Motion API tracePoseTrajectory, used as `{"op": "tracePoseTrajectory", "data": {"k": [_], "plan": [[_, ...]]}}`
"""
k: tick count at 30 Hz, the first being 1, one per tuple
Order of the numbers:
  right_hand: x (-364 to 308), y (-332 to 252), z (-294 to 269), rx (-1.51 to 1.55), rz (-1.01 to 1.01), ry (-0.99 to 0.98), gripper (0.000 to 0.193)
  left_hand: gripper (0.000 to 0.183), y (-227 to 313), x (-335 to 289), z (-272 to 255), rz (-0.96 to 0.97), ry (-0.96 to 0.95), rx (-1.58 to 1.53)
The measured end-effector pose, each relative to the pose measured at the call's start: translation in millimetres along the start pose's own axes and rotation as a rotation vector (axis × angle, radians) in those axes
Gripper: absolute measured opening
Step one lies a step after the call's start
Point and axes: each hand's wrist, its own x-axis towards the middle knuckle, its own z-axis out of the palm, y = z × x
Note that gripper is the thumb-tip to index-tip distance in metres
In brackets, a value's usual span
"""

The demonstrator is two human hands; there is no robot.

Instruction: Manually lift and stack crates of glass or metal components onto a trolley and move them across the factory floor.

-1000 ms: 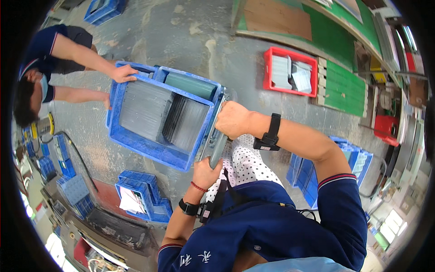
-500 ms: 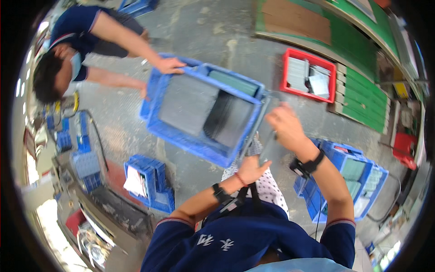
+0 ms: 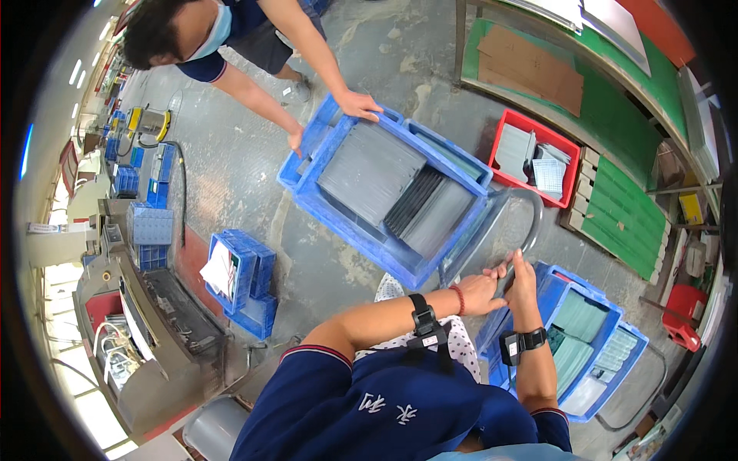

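A curved metal handle (image 3: 536, 223) rises from the near end of a cart loaded with blue crates. My left hand (image 3: 480, 293) is closed around its near end, and my right hand (image 3: 523, 283) grips the same tube just to the right. Beyond the handle sits a blue crate (image 3: 350, 233) packed with grey panels (image 3: 369, 173) and a row of dark ones (image 3: 415, 203). A co-worker's hand (image 3: 359, 105) rests on the far rim of the crates, while their other hand (image 3: 295, 141) touches the left end. The cart's base is mostly hidden beneath the crates.
A red crate (image 3: 570, 194) of pale panels stands to the right, beside a green board (image 3: 623, 215). Close by my right arm are stacked blue crates (image 3: 592, 296) with greenish panels. More blue crates (image 3: 247, 265) lie left of me, near a grey machine (image 3: 146, 284).
My hands have come together on the handle; the right one was raised and blurred before. The cart and crates appear farther right in view. The co-worker's hands stay on the crates.
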Motion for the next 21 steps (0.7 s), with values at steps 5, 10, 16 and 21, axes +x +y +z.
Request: {"op": "tracePoseTrajectory", "data": {"k": [5,10,16,21], "plan": [[-14.7,-27.3,-33.1,-0.106,-0.122,0.060,0.032,0.070,24.4,26.4,24.8,0.041,-0.089,-0.030],[-17.6,-45.3,-53.1,-0.296,-0.219,0.098,0.035,0.064,16.6,60.3,74.4,0.247,0.278,-0.181],[-50.3,-25.2,-107.0,-0.349,-0.324,0.227,0.043,0.019,16.2,100.5,47.7,0.245,0.092,-0.175],[-177.0,51.0,-277.9,-0.290,-0.048,0.851,0.076,0.027,64.5,134.6,83.9,0.108,0.038,-0.474]]}}
